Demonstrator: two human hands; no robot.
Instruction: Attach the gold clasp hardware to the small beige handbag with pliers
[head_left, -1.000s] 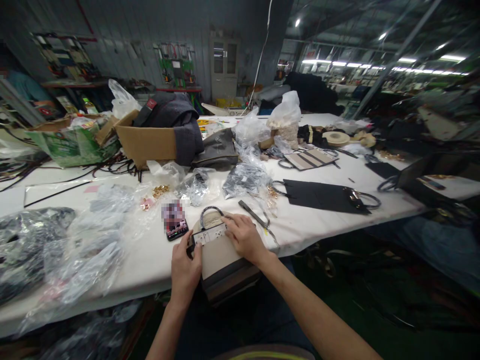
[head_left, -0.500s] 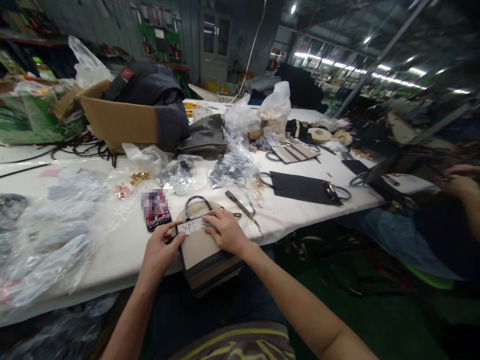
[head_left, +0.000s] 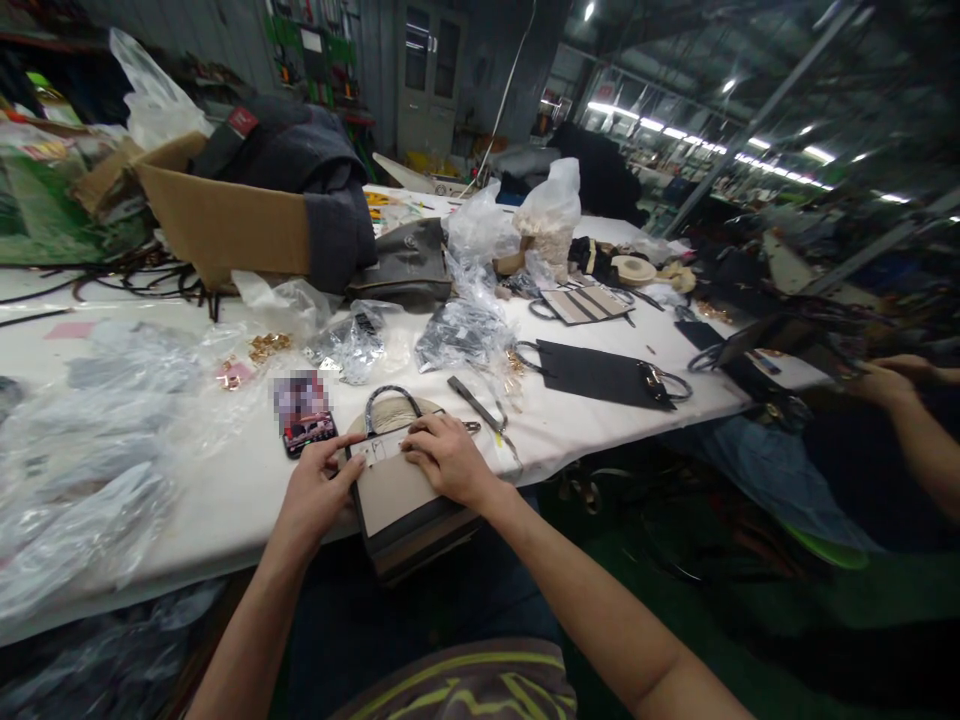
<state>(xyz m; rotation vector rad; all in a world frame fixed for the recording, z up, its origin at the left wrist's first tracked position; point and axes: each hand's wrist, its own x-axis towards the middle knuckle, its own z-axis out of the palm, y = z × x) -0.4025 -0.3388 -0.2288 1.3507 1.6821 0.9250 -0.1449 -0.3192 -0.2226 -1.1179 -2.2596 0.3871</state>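
A beige and dark handbag (head_left: 401, 497) lies at the table's front edge, its lower part hanging over. A dark looped handle (head_left: 391, 392) stands up at its far side. Across the upper part lies a white strip (head_left: 381, 446) with marks on it. My left hand (head_left: 319, 490) grips the left corner of the bag, thumb on the face. My right hand (head_left: 454, 462) is closed over the strip's right end, fingers bent and pressed down; anything small under the fingertips is hidden. A round pale disc (head_left: 394, 412) sits behind the bag. To the right lies a dark strap (head_left: 474, 402).
A phone (head_left: 306, 425) lies left of the bag. Plastic bags (head_left: 97, 430), gold hardware (head_left: 268, 346) and a cardboard box (head_left: 225, 225) spread over the left side. On the right are a black bag panel (head_left: 592, 372) and a co-worker's hands (head_left: 892, 380).
The camera view has shifted slightly, so the bag and table sit a little further left. Both my hands keep their places on the bag. The co-worker's hands have moved a little.
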